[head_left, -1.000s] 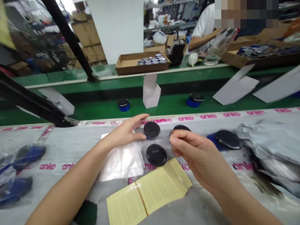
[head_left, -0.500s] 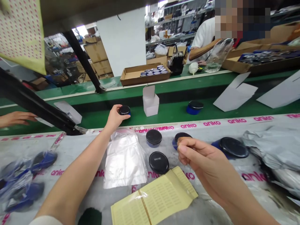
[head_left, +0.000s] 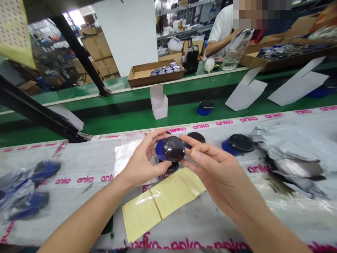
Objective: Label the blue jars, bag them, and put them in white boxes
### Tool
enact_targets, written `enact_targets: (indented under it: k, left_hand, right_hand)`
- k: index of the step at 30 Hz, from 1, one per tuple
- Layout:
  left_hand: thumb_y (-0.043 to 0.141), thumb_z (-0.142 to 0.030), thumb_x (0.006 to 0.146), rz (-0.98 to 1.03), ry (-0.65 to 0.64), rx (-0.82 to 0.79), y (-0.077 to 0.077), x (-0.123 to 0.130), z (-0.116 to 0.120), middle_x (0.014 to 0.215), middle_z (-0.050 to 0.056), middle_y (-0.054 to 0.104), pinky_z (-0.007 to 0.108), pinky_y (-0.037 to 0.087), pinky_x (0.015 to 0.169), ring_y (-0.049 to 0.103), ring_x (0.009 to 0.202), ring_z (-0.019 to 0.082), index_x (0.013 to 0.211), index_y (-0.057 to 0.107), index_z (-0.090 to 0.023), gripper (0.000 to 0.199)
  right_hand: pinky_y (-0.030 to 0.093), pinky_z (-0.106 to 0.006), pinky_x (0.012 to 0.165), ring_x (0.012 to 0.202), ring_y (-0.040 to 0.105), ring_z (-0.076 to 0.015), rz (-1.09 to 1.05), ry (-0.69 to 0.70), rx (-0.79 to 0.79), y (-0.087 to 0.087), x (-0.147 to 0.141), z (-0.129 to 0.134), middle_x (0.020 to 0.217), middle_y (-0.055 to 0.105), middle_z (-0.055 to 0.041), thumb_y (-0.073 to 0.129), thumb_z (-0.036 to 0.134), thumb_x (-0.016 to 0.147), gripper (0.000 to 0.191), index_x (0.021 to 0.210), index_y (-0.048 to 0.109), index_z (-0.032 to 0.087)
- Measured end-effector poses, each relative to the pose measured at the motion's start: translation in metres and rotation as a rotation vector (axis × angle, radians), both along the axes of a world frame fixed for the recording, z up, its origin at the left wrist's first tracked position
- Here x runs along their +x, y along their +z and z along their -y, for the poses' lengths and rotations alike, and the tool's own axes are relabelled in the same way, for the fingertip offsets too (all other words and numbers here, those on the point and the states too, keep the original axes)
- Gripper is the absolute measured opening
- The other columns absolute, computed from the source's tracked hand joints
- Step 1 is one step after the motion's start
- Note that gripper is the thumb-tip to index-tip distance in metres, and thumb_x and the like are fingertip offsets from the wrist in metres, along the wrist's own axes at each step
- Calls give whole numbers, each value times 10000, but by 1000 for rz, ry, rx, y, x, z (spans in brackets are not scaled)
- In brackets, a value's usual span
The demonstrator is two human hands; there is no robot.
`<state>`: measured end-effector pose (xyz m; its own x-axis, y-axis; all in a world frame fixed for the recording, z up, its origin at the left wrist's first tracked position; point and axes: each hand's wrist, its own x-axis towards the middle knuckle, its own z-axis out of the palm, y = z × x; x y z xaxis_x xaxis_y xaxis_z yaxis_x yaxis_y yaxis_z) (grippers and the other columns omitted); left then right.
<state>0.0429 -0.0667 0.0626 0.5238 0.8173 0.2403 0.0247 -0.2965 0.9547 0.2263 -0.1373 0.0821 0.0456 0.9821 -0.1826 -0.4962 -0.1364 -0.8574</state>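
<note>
The blue jar with its black lid has left the green belt since the earlier view and now sits in the air between both hands, above the table. The left hand curves around the jar's blue body, with its fingers over the top and its thumb below. The right hand brings its fingertips together at the lid's rim; whether they pinch anything small cannot be told. The jar looks stiff and light, but its glossy lid may be slippery, so the body seems the surer place to hold. Just below lie a loose black cap, a clear plastic bag and a yellow paper sheet. A second jar sits nearby to the right, and the table's far edge runs just beyond the hands.
</note>
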Motion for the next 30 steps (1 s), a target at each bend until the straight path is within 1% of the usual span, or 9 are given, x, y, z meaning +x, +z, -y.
enact_targets:
  k: [2,4,6,8,12,16,19,25,30]
  left_hand:
    - [741,-87,781,-12,23,30,-11,2,5,1448,88,578,451,480,1148,551,1377,274,1403,529,-309,693]
    - [806,-147,774,-69,73,109,-17,2,10,1492,91,531,481,452,1171,495,1423,301,1398,547,-314,697]
    - [881,-236,742,-136,111,170,-18,1,15,1484,93,516,501,457,1161,485,1419,319,1391,563,-327,729]
    - [892,-280,744,-156,110,169,-17,-1,19,1434,97,550,506,482,1132,539,1361,312,1401,552,-337,741]
    - [835,-179,781,-81,41,93,-17,-6,23,1378,71,623,473,506,1109,603,1310,271,1356,557,-356,664]
    - [791,-84,770,-37,-39,154,-17,-10,20,1401,74,605,501,462,1161,557,1364,281,1303,629,-347,616]
    - [760,-48,767,-48,-66,181,-16,-13,16,1409,79,566,504,470,1154,541,1365,286,1330,641,-360,655]
    - [701,36,698,-19,-123,108,-15,-18,13,1434,71,546,491,458,1168,498,1408,306,1387,610,-373,807]
    - [674,43,666,-8,-148,95,-16,-19,12,1439,74,540,519,429,1189,481,1420,314,1393,606,-365,836]
  right_hand:
    - [448,-544,1117,1314,596,-339,-11,-41,-37,-1,-5,13,1528,564,-32,844,425,802,183,774,771,260]
    - [450,-545,1114,1364,556,-354,7,-60,-58,-2,-8,23,1514,577,-45,855,444,787,201,771,771,263]
    - [442,-539,1117,1405,517,-352,44,-53,-68,-2,-8,29,1491,598,-45,856,459,782,210,768,767,270]
    - [445,-519,1107,1437,480,-343,116,-25,-68,-2,-4,31,1449,631,-44,852,462,786,211,756,761,274]
    - [515,-426,971,1461,424,-341,344,81,-51,-2,7,27,1353,670,-73,824,465,804,232,721,756,259]
    - [525,-343,793,1380,493,-328,511,157,-28,2,9,21,1307,650,-88,768,457,845,214,764,764,259]
    - [508,-329,789,1343,511,-305,609,175,2,5,5,19,1274,640,-84,740,434,865,207,754,757,260]
    - [490,-315,733,1210,579,-283,663,176,1,9,-2,14,1256,626,-76,727,408,860,188,756,754,253]
    - [507,-337,794,1257,558,-288,688,170,44,9,-5,10,1252,635,-80,712,377,868,161,768,756,258]
